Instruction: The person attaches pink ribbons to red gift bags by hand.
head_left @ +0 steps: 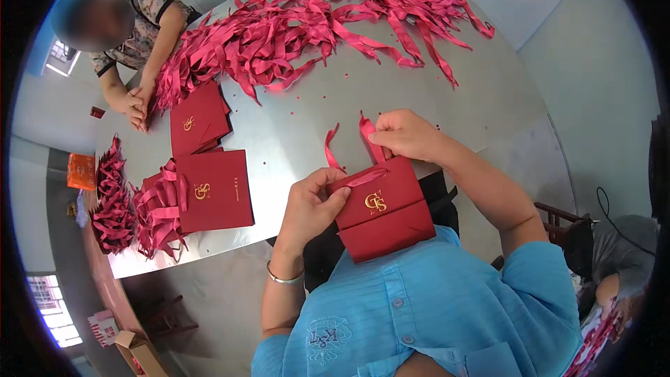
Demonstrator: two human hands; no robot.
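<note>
A small dark red paper bag with a gold logo is held close against the blue shirt. My left hand pinches the bag's upper left edge between thumb and fingers. At the bag's upper right, my right hand pinches a pink ribbon that runs up from the bag's top. Another ribbon end stands up loose above my left hand. One ribbon stretch lies across the bag's front, above the logo.
Pink ribbons are heaped across the metal table. Finished-looking red bags are stacked at the left, beside more ribbons. A co-worker leans on the far left edge. Another person sits at the right.
</note>
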